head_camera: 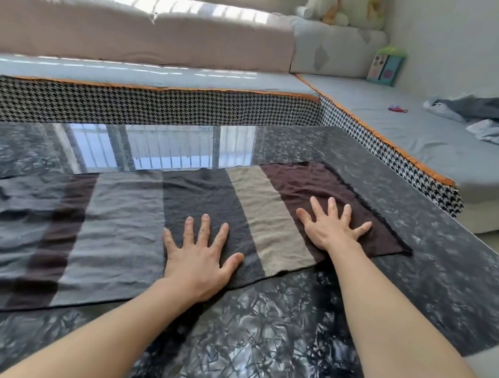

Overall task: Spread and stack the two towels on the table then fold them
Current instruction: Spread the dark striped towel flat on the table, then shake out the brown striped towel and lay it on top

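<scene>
1. a long striped towel [124, 223] lies spread flat on the dark shiny table [274, 341], running from the left edge of the view to the right side of the table
2. the towel has wide stripes: grey, dark brown, grey, dark grey, tan, and dark brown at the right end
3. only one towel can be told for sure; the dark wrinkled part at the far left may be more cloth, but i cannot tell
4. the left hand [203, 257] lies flat on the dark grey stripe, close to the near edge of the towel, with its fingers straight and spread wide
5. the right hand [332, 226] lies flat on the dark brown stripe at the right end, also with its fingers straight and spread wide
6. the tan stripe shows between the two hands
7. neither hand is gripping anything; both palms press down on the cloth
8. both bare arms reach over the near part of the table to get to the towel
9. the right end of the towel lies smooth, and the left part has more wrinkles
10. the far part of the table is bare and shows a bright window shape in its shine
11. behind the table and along its right side runs a low grey sofa [412, 136] with a black and white checked front and an orange edge
12. a heap of grey clothes [489, 119] lies on the sofa at the far right, and a small red thing [397, 109] lies near it
13. white stuffed toys [342, 5] sit up in the far corner, and a small colourful box [385, 68] stands below them
</scene>
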